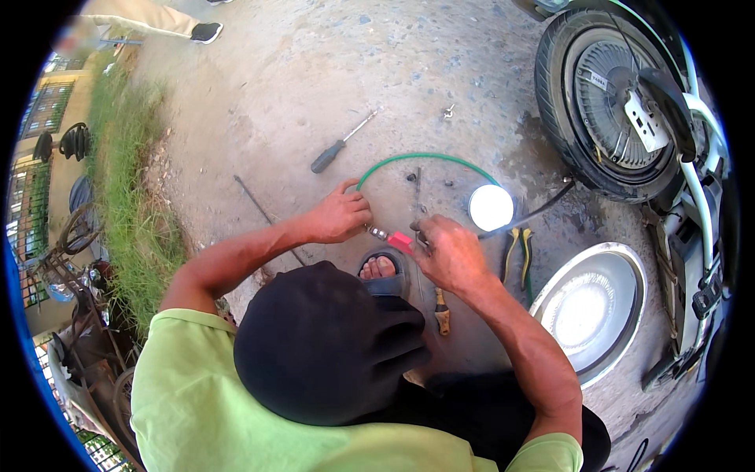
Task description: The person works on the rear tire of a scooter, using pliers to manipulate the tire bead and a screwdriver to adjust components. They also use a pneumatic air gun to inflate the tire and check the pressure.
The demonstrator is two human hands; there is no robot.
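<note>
My left hand [344,214] is closed around the near end of a green hose [425,156], which arcs away to the right. A metal fitting [378,233] shows just below its fingers, lined up with a small red piece [400,241]. My right hand [452,253] is closed on that red piece; its exact kind is partly hidden by the fingers. A thin metal rod [418,189] lies on the ground just beyond the right hand. Below that hand is a yellow-handled tool [443,315]. A sandalled foot [379,267] rests between the two hands.
A wheel [562,71] of a tipped two-wheeler stands at right. Near it are a bright white round object [491,208], pliers [511,252] and a metal basin [635,295]. A screwdriver [327,157] lies ahead. Grass [130,189] edges the left; a person's shoe [207,32] shows far left.
</note>
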